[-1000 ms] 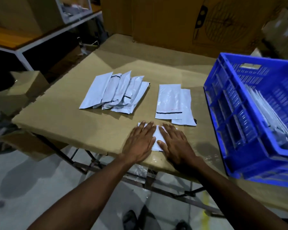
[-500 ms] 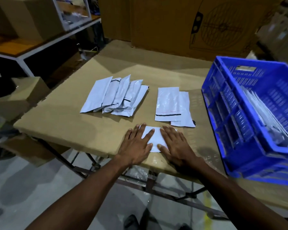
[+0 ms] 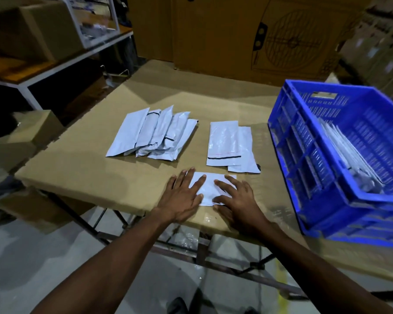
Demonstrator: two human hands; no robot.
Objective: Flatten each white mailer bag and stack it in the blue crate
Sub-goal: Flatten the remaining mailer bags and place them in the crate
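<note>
Cardboard covers the table (image 3: 77, 168), giving a smooth bed for pressing. Left of the blue crate (image 3: 304, 168), fanned mailers (image 3: 154, 132) and a pair (image 3: 225, 143) wait. Nearer, the left hand (image 3: 182, 198) and right hand (image 3: 238, 200) lie spread flat on one white mailer bag (image 3: 210, 186), likely squeezing out air before stacking it in the crate alongside the bags already leaning there.

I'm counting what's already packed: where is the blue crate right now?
In the head view the blue crate sits at the table's right edge, right of the two overlapped mailers, with white mailers leaning inside.
</note>
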